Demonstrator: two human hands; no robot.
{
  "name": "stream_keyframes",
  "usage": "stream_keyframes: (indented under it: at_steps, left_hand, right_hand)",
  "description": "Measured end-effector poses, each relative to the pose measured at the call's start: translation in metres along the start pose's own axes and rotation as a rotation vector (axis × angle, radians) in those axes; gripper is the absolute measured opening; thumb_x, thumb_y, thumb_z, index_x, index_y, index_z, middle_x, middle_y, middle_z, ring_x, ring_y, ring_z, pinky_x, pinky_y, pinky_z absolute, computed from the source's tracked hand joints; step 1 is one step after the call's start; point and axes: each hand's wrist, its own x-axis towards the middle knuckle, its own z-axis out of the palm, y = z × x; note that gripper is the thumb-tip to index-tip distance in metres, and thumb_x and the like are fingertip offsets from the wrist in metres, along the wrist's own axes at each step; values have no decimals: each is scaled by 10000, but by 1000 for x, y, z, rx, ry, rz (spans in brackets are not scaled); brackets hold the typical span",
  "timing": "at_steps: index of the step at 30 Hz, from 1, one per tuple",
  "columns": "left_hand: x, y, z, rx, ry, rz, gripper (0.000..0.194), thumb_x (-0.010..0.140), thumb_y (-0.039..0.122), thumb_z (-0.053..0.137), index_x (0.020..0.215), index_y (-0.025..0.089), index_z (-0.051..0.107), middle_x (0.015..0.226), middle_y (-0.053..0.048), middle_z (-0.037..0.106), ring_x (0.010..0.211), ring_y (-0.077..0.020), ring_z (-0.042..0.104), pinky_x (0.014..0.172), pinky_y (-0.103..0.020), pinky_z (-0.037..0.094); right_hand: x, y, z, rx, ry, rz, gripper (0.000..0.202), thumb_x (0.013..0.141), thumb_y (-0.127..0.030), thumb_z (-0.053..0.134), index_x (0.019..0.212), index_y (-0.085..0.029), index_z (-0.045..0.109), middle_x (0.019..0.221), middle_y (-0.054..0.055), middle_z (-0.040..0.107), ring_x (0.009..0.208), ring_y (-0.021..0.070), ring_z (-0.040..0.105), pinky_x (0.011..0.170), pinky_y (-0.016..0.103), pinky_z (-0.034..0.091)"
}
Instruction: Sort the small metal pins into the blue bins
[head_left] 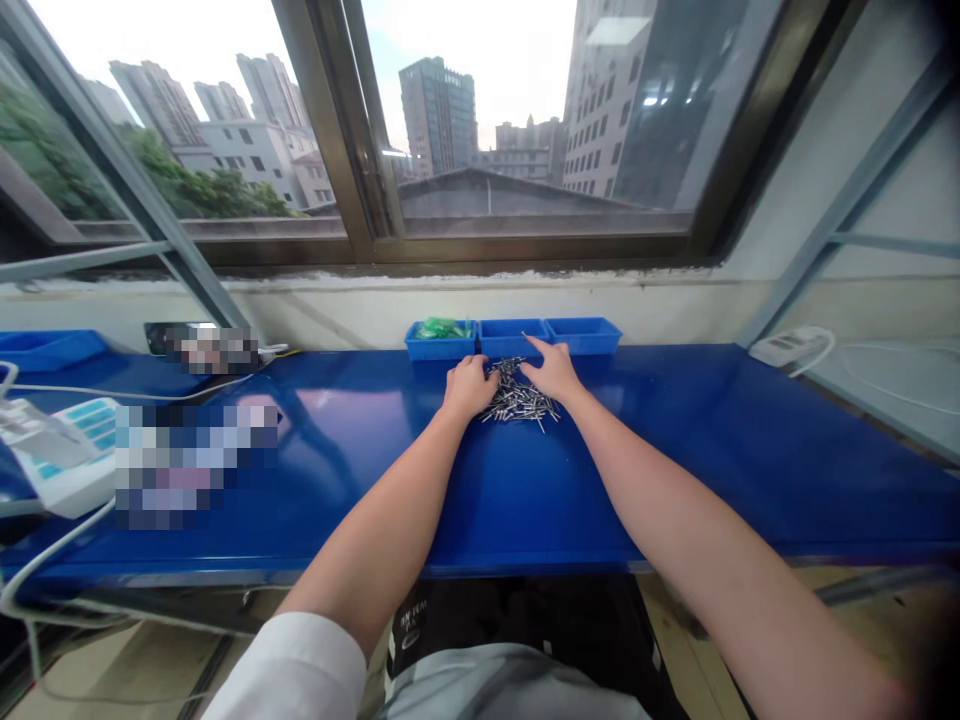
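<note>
A person's two bare hands meet over a blue bench (360, 500), seen from above the wearer's own lap. Between the hands lies a loose pile of thin, shiny metal pins (523, 402), spread directly on the bench. The left hand (468, 386) is at the pile's left edge, back upward and fingers curled; whether it grips any pins cannot be told. The right hand (555, 372) is at the pile's upper right, index finger stretched forward and thumb spread apart from it.

Just behind the hands, three small blue bins stand side by side: the left bin (441, 349) contains green plastic (442, 328), and beside it are the middle bin (491, 346) and the right bin (596, 341). At the far right of the bench lies a white power strip (787, 346). At the left are a blue tray (56, 350), white cables (56, 545) and blurred-out items. Beyond the bench, a wide window (525, 248) shows tall buildings and trees.
</note>
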Motion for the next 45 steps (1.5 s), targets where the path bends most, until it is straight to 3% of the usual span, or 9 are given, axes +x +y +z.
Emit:
stream_keyframes:
  at_steps: [8,20,31,36,40,45]
  left_hand:
    - [0,1,0,25,-60,-20,383,866,394,463,1158,167,562,1169,-108,604,1088,-252,562,939,-370,426]
    - [0,1,0,30,-94,-15,329,856,391,484,1089,184,589,1125,-106,617,1054,-259,572,923,-371,424]
    - [1,1,2,24,-119,-15,327,855,393,480,1074,176,591,1111,-116,616,1046,-278,571,921,-408,417]
    - [0,1,2,32,-132,-12,315,856,401,481,1059,187,593,1103,-108,619,1047,-269,574,923,-392,415]
    - [0,2,2,10,-139,-5,308,859,401,476,1045,187,596,1105,-109,617,1054,-273,571,925,-397,410]
    - [1,2,3,2,-157,7,251,862,381,479,968,188,598,1045,-94,641,1047,-249,571,955,-387,381]
  right_hand:
    - [-1,-2,1,-301,-120,14,708,765,-406,549,1419,-219,354,1462,5,370,1114,336,369,932,470,363]
    - [0,3,2,-292,-83,-28,695,771,-404,556,1411,-223,355,1487,55,316,1140,378,351,910,539,340]
    - [4,10,5,-276,-120,31,759,741,-425,580,1421,-208,322,1522,91,211,1232,398,286,946,570,325]
    - [2,8,6,-209,-45,-41,600,748,-374,580,1308,-181,486,1426,117,376,1225,339,334,980,502,332]
    - [-3,1,6,-163,-181,-134,402,746,-383,616,1101,-198,644,1174,110,571,1109,284,455,957,425,366]
    - [-6,-6,8,-132,-277,-184,250,774,-350,609,962,-213,701,1019,87,647,999,239,545,900,359,398]
